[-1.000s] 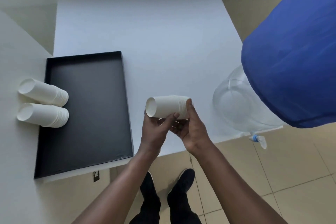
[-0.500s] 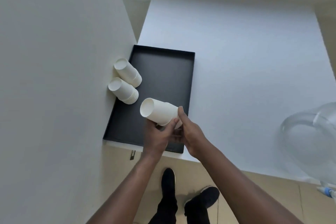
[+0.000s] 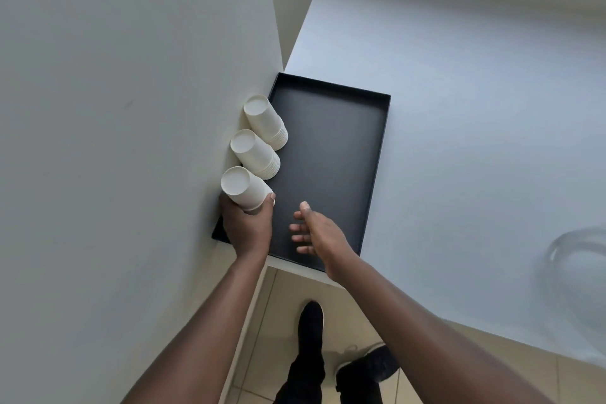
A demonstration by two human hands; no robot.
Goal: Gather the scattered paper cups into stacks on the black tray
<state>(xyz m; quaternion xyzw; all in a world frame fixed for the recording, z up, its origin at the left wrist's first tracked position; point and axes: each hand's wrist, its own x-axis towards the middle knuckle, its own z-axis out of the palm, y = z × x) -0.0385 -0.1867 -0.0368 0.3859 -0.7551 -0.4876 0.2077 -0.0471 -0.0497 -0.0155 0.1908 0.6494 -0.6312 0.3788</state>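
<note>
Left hand is wrapped around a stack of paper cups, upside down at the left edge of the black tray, right by the wall. Two more cup stacks line up just behind it. Right hand hovers empty over the tray, fingers spread loose, counter off to the right.

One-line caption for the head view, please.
Left hand sets a third cup stack beside two stacks along the black tray's left edge; right hand hovers open.
</note>
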